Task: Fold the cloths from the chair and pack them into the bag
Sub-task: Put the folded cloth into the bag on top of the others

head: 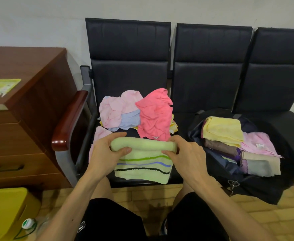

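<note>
A pale green striped cloth (143,168) lies at the front edge of the left black chair seat (130,132), its far end rolled over. My left hand (106,153) grips the roll's left end and my right hand (186,154) grips its right end. Behind it sits a loose heap: a bright pink cloth (155,117), light pink cloths (115,110) and a light blue cloth (129,121). On the middle seat a dark open bag (257,186) holds folded cloths, among them a yellow one (223,130), a brown one and a pink one.
A wooden drawer cabinet (26,119) stands left of the chair's red-brown armrest (69,120), with a green leaflet on top. A yellow bin (5,211) and a plastic bottle (28,225) are on the tiled floor at lower left. A third seat lies at far right.
</note>
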Available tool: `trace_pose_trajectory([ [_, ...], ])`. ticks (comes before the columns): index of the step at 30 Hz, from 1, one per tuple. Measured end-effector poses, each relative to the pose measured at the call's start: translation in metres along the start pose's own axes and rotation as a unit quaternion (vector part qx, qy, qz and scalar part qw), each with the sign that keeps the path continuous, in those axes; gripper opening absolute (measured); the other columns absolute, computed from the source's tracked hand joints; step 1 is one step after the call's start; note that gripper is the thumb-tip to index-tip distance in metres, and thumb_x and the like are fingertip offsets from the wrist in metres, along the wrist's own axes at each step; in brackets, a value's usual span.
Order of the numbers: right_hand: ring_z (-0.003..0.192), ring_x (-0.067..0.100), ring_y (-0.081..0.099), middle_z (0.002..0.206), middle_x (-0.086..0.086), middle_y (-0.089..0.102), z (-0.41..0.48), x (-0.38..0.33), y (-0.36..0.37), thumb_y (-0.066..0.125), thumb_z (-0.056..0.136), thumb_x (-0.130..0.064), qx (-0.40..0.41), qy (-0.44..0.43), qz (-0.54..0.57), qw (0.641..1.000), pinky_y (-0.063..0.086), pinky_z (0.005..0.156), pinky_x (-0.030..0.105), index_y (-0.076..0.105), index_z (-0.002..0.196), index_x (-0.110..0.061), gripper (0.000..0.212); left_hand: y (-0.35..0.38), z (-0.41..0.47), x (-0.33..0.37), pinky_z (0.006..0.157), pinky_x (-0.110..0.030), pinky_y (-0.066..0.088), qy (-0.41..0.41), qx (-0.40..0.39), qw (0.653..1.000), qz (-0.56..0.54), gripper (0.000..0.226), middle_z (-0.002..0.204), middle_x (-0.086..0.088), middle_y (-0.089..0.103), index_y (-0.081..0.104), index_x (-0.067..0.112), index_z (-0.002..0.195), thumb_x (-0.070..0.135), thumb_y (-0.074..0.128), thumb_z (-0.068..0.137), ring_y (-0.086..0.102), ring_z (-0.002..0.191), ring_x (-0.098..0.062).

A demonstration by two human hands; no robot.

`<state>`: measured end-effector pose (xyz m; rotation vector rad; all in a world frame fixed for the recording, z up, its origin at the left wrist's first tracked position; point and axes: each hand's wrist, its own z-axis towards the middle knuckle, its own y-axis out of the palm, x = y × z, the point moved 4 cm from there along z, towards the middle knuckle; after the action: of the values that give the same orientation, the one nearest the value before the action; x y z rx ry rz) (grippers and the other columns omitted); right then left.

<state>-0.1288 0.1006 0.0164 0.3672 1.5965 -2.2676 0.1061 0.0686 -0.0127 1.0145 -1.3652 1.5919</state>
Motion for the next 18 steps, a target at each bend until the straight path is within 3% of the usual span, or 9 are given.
trace_pose_trajectory([
  [5, 0.067, 0.031, 0.064, 0.068, 0.003, 0.068, -0.008, 0.007, 0.002, 0.079, 0.08, -0.028, 0.058, 0.02, 0.034, 0.998, 0.05, 0.059, 0.043, 0.069, 0.094, -0.021, 0.019, 0.007, -0.004, 0.006, 0.065, -0.004, 0.044, 0.022, 0.021, 0.999, 0.043, 0.036, 0.086, 0.019, 0.07, 0.074, 0.026, 0.101, 0.009, 0.086, 0.072, 0.061, 0.075, 0.01],
  [12, 0.092, 0.014, 0.054, 0.096, -0.003, 0.059, -0.008, 0.025, 0.003, 0.083, 0.075, -0.019, 0.043, 0.05, 0.119, 0.991, 0.044, 0.075, 0.028, 0.071, 0.091, -0.018, 0.02, 0.012, -0.007, 0.008, 0.07, -0.019, 0.052, 0.04, 0.019, 0.999, 0.032, 0.023, 0.08, 0.017, 0.073, 0.077, 0.027, 0.082, 0.008, 0.085, 0.072, 0.066, 0.079, -0.004],
  [18, 0.075, 0.015, 0.061, 0.077, -0.006, 0.065, -0.014, 0.033, 0.01, 0.076, 0.08, -0.013, -0.009, 0.081, 0.158, 0.984, 0.053, 0.069, 0.047, 0.06, 0.084, -0.02, 0.018, 0.015, -0.007, 0.006, 0.075, -0.035, 0.056, 0.03, 0.031, 0.999, 0.006, 0.029, 0.083, 0.005, 0.071, 0.077, 0.029, 0.076, 0.003, 0.088, 0.067, 0.065, 0.082, -0.011],
])
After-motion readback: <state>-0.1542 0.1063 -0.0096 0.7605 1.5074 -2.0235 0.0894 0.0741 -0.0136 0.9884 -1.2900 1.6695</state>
